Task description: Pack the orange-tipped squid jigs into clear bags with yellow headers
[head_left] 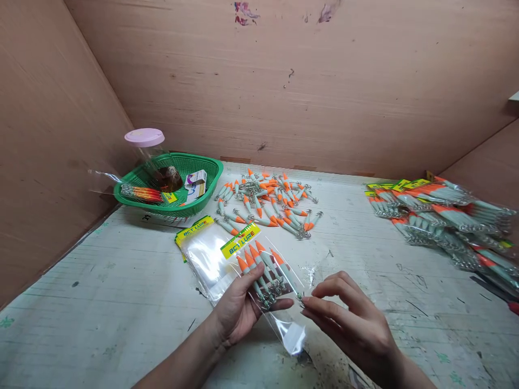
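My left hand (240, 309) is closed round a clear plastic bag (242, 243) with a yellow "BCT LURE" header, thumb on top. Several squid jigs (255, 263), pale with orange noses and hooked tails, lie side by side in it. Between the fingertips of my right hand (352, 313) is the hooked tail of one more squid jig (285, 268), its orange nose pointing up over the bag. Whether that jig is inside or on top of the plastic I cannot tell. Beyond my left hand lies a stack of flat bags (203, 256) with the same header.
Many loose jigs (267, 200) are heaped at the back middle. A green basket (211, 189) at the left holds a pink-lidded container (145, 137), small boxes and a pack of red-yellow jigs. Filled packs (446, 210) are piled at the right. Board walls enclose the table.
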Demonstrator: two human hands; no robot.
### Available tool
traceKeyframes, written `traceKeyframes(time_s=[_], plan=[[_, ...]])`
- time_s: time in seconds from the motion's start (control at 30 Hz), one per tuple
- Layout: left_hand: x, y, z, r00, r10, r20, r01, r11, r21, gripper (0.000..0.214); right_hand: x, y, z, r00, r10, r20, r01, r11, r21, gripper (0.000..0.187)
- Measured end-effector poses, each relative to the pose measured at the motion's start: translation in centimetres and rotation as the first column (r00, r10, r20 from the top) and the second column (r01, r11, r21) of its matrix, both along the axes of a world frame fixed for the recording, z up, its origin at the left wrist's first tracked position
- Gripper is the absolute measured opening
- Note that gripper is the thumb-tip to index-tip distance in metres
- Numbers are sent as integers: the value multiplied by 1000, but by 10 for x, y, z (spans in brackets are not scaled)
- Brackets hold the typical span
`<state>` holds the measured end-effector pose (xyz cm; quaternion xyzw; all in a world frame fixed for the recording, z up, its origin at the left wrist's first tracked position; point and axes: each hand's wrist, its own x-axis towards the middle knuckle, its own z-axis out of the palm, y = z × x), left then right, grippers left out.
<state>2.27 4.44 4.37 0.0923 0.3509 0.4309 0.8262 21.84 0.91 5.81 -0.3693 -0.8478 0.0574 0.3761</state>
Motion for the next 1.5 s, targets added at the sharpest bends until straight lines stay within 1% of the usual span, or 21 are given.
traceKeyframes(time_s=[0.07,0.17,0.27,0.33,0.47,0.6,0.67,0.77,0.97,1.1,1.17,1.27,1.37,1.5], plan=[[0,0,0,1000,-11,-6,11,1000,6,23,0,1,-1,1000,-4,-12,4,1000,-4,26],[-1,0,-2,1000,5,-16,-5,1000,26,21,0,2,-1,1000,19,-5,-19,1000,-13,26],[0,0,-3,1000,2,-6,-1,999,44,25,-1,2,0,999,27,31,-27,1000,-6,28],[0,-1,-4,1000,-13,-4,13,999,53,28,-2,1,1,1000,7,28,-8,1000,8,29],[2,-2,-2,1000,-14,-7,14,998,58,30,-5,-1,4,1000,-19,-21,19,1000,-24,25],[2,-2,-1,999,-47,-4,47,998,42,25,-7,-1,3,991,-70,-110,60,994,-92,23],[2,-2,-2,999,-43,-2,43,998,40,23,-7,-1,2,987,-92,-130,78,992,-103,23],[2,-2,-4,999,-33,2,33,998,45,23,-6,-2,0,993,-83,-82,78,995,-63,23],[2,-2,-2,999,-54,3,53,998,37,28,-5,-4,-2,1000,-28,13,27,998,60,30],[3,-3,-1,999,-43,-12,44,999,32,27,-4,-6,-4,997,-1,75,-8,993,119,32],[3,-3,-2,1000,-27,-6,27,999,19,24,-2,-7,-5,996,3,84,-13,992,123,31],[3,-2,-3,1000,-14,13,14,1000,3,22,0,-7,-5,996,1,92,-9,996,89,27],[3,-2,-4,999,-37,12,37,999,3,24,1,-7,-4,995,15,104,-22,998,65,26],[3,-3,-3,996,-84,-8,84,996,0,28,0,-5,-3,995,31,92,-39,996,84,28]])
